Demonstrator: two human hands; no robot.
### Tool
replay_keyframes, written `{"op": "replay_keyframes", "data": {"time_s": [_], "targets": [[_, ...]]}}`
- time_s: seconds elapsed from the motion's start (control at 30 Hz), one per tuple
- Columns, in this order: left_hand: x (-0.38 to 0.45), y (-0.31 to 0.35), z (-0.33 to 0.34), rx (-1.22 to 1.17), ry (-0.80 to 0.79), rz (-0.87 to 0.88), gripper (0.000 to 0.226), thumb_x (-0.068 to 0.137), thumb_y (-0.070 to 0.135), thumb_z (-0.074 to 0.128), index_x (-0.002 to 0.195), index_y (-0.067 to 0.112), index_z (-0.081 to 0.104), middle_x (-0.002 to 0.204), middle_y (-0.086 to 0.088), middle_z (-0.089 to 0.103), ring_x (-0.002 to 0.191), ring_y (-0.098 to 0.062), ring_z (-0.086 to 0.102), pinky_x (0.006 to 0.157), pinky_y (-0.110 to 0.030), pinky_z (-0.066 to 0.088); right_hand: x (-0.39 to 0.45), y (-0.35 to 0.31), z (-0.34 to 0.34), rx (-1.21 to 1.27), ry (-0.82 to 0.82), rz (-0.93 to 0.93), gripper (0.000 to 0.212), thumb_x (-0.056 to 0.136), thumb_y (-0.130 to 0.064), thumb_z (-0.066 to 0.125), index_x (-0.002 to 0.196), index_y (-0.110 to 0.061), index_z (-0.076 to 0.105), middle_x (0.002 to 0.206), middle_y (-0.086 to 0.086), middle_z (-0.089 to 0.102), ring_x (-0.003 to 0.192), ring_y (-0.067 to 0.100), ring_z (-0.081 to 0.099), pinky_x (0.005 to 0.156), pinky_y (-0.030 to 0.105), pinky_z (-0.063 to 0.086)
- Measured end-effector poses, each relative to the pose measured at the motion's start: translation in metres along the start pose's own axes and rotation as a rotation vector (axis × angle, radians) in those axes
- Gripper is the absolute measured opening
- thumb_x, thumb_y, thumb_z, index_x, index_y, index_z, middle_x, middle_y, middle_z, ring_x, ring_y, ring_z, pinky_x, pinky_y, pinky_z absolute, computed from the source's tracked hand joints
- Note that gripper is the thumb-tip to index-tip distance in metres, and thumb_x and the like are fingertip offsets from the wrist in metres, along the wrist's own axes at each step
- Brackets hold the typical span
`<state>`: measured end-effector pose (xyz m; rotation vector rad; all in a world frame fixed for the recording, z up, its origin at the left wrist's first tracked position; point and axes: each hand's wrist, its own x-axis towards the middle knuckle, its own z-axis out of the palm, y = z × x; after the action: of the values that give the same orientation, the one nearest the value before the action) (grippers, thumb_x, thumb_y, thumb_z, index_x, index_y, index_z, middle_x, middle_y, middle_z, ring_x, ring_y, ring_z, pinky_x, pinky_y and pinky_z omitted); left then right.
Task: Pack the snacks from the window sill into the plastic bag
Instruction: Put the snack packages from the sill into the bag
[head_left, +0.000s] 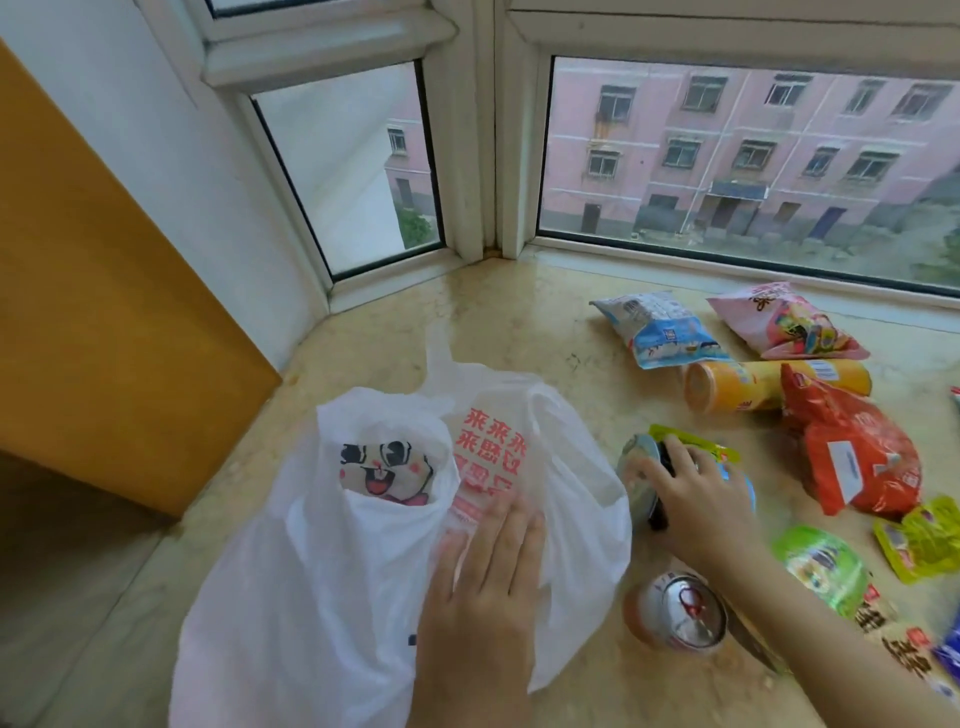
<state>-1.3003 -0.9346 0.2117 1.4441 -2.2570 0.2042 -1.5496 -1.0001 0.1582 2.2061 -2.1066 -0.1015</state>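
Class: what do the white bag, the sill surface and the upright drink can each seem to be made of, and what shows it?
White bag: thin, half-see-through plastic film; it crinkles and the cartoon face shows through.
Sill: probably polished, veined beige stone; it reflects light faintly.
Drink can: metal, likely aluminium; shiny silver top with pull tab.

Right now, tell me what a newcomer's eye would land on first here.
The white plastic bag in the foreground, a cartoon face showing in its open mouth, with the left hand flat on it. Beside it the right hand grips a round container, amid bright snack packets along the window sill.
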Motion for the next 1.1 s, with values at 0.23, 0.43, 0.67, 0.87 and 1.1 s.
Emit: {"op": "replay_keyframes", "data": {"time_s": [0.23,0.43,0.67,0.87,1.1], "targets": [[0.038,-0.035,-0.047,0.233,-0.296,-0.213,0.101,0.051,0.009,0.086,0.143,0.016,0.043,0.152,-0.011,0.036,0.141,-0.029,0.03,0.113,-0.052,0.014,-0.008,-0.011,-0.071,0.632,0.405,0.27,0.068,0.051,-0.021,0.091,0.107,-0.017,0.051,0.112,0.01,0.057,0.092,0.031,0.057,0.063,0.037,0.048],[0.043,-0.07,-0.064,0.166,-0.267,-0.389,0.096,0.048,-0.015,0.069,0.137,0.016,0.053,0.14,-0.011,0.053,0.107,-0.03,0.064,0.07,-0.042,0.053,-0.013,-0.06,-0.179,1.246,0.688,0.268,0.072,0.052,-0.022,0.094,0.105,-0.027,0.045,0.104,-0.017,0.051,0.107,0.01,0.056,0.09,0.03,0.049],[0.034,-0.095,-0.066,0.076,-0.237,-0.356,0.08,0.058,-0.004,0.061,0.135,0.017,0.054,0.133,-0.008,0.059,0.098,-0.025,0.069,0.059,-0.035,0.052,0.004,-0.154,-0.162,1.466,0.418,0.05,0.066,0.049,-0.037,0.083,0.105,-0.033,0.049,0.106,-0.024,0.055,0.1,0.004,0.059,0.072,0.014,0.05],[0.013,-0.114,-0.052,0.02,-0.312,-0.379,0.097,0.057,-0.004,0.078,0.144,0.022,0.043,0.143,-0.002,0.05,0.111,-0.021,0.063,0.069,-0.035,0.054,0.022,-0.182,-0.066,1.24,0.221,0.009,0.083,0.053,-0.027,0.088,0.12,-0.043,0.042,0.123,-0.012,0.046,0.108,-0.01,0.051,0.078,0.007,0.046],[-0.002,-0.119,-0.041,-0.039,-0.249,-0.382,0.087,0.068,-0.007,0.061,0.146,0.022,0.037,0.147,0.0,0.046,0.107,-0.02,0.063,0.067,-0.032,0.052,0.034,-0.19,-0.006,1.173,0.122,-0.15,0.093,0.055,-0.013,0.088,0.128,-0.045,0.039,0.137,-0.01,0.029,0.13,0.012,0.038,0.103,0.021,0.041]]}}
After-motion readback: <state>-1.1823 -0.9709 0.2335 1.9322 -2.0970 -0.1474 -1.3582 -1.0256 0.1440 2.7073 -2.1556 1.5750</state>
